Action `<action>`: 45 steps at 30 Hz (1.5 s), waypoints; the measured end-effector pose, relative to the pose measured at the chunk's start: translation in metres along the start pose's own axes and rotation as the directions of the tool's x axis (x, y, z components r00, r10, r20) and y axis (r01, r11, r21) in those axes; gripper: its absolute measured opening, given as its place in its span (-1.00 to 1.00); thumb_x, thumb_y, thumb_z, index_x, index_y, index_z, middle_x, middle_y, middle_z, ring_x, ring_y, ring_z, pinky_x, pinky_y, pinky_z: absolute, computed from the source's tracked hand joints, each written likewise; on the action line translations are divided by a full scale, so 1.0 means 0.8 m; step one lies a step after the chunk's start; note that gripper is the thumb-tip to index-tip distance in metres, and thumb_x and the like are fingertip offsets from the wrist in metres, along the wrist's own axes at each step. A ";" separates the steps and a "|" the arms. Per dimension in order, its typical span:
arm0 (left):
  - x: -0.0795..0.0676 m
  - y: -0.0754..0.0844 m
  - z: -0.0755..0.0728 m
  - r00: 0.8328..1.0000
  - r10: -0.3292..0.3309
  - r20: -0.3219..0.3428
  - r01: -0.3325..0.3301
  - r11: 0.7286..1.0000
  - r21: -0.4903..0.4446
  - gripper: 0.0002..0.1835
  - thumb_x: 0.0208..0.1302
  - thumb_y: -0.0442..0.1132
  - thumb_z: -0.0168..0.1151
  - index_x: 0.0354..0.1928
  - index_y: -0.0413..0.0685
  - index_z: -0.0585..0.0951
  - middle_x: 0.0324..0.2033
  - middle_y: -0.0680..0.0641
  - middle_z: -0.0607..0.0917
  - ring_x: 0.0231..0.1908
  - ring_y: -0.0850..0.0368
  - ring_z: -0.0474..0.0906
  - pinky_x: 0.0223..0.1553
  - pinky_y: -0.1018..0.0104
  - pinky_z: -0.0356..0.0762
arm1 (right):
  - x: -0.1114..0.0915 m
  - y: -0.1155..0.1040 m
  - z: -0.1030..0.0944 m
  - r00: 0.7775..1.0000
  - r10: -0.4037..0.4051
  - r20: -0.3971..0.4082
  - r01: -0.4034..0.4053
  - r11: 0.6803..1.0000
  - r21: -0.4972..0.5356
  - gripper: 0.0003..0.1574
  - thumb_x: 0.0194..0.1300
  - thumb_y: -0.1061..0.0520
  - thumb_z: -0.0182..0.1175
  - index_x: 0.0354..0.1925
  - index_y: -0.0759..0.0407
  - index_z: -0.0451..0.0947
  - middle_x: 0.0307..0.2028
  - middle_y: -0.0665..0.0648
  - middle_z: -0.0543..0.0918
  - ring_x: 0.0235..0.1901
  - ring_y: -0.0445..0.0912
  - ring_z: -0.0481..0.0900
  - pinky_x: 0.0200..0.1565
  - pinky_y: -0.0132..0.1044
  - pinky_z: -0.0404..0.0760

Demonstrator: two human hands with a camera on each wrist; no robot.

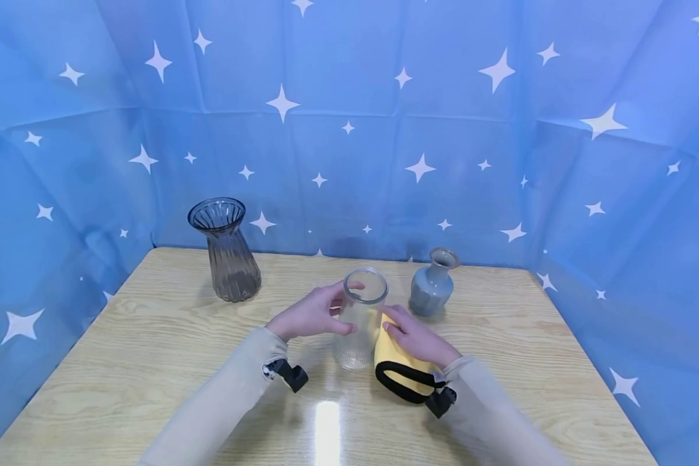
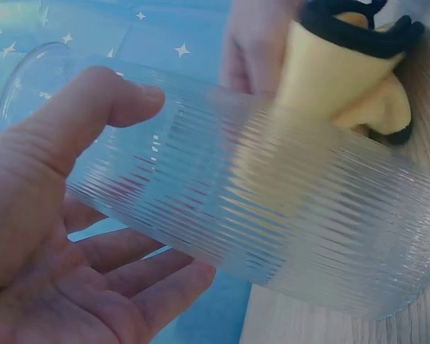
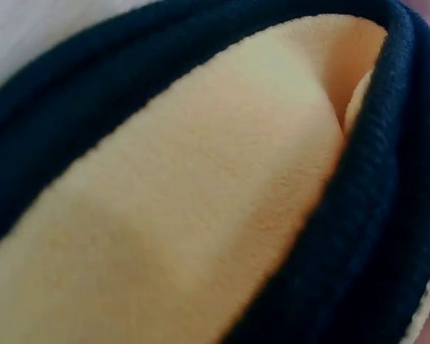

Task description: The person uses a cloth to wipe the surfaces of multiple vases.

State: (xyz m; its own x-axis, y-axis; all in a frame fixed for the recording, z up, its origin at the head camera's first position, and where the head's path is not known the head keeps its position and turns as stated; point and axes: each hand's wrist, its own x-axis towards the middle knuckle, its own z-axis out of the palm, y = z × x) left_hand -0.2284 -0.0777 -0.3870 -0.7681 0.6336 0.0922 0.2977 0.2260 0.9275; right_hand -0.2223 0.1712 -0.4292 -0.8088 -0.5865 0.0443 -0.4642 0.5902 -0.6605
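Note:
A clear ribbed glass vase (image 1: 358,346) stands upright, or nearly so, on the table before me. My left hand (image 1: 314,315) holds it from the left, the thumb across its near side and the fingers curving round the far side. In the left wrist view the vase (image 2: 330,229) shows its fine ribs and a smooth neck. On the other side, my right hand (image 1: 418,338) grips a folded yellow cloth (image 1: 397,355) with black edging, close against the vase; whether it touches the glass is unclear. The cloth (image 3: 165,193) fills the right wrist view, mostly hiding that hand.
Back left on the wooden table (image 1: 151,362) is a tall smoky grey glass vase (image 1: 233,259) with a flared rim. A small blue-grey vase (image 1: 431,288) with a brown rim stands behind my right hand. Blue star-patterned curtains (image 1: 349,149) enclose the back and sides.

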 end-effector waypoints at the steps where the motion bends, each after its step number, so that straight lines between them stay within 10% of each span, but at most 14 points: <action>1: 0.000 0.000 0.000 1.000 -0.003 -0.001 0.003 1.000 0.000 -0.25 0.07 -0.40 0.38 0.34 -0.11 0.32 0.02 -0.13 0.57 0.17 -0.08 0.46 0.23 0.12 0.36 | 0.001 0.002 0.004 1.000 -0.001 0.015 0.002 0.999 -0.036 -0.47 0.50 0.25 -0.12 0.36 0.38 0.22 0.00 0.29 0.45 -0.06 0.08 0.44 -0.01 0.03 0.45; 9: -0.001 0.002 -0.001 0.999 -0.039 0.005 0.039 0.999 0.003 -0.23 0.06 -0.41 0.37 0.36 -0.05 0.32 0.07 -0.09 0.56 0.20 -0.04 0.43 0.24 0.13 0.35 | 0.002 0.001 0.021 0.993 0.061 0.099 -0.044 0.985 -0.164 -0.52 0.43 0.32 -0.09 0.27 0.45 0.29 -0.28 0.17 0.42 -0.33 -0.03 0.39 -0.25 -0.06 0.48; 26: -0.007 0.000 -0.016 0.999 -0.035 -0.012 0.035 0.999 0.034 -0.20 0.08 -0.37 0.41 0.39 -0.10 0.30 0.05 -0.15 0.55 0.20 -0.11 0.42 0.23 0.11 0.36 | -0.051 -0.009 -0.005 0.994 -0.010 0.106 0.015 0.999 -0.044 -0.47 0.50 0.13 -0.03 0.29 0.41 0.31 0.20 0.37 0.44 0.22 0.28 0.34 0.19 0.20 0.32; 45: -0.017 -0.028 -0.082 0.973 -0.101 -0.206 0.119 0.990 0.073 -0.30 0.15 -0.34 0.38 0.33 -0.17 0.31 0.14 -0.27 0.50 0.22 -0.20 0.37 0.24 -0.03 0.32 | -0.105 -0.033 -0.051 0.986 -0.094 0.140 0.106 0.991 -0.082 -0.46 0.43 0.02 0.12 0.30 0.16 0.37 0.14 0.10 0.48 -0.02 -0.16 0.45 -0.14 -0.26 0.50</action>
State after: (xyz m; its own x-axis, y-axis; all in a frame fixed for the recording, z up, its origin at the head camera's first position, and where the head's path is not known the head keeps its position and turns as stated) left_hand -0.2616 -0.1396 -0.3851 -0.8944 0.4417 0.0700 0.2448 0.3526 0.9032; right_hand -0.1568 0.2271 -0.3850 -0.7030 -0.7112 0.0002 -0.5752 0.5685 -0.5882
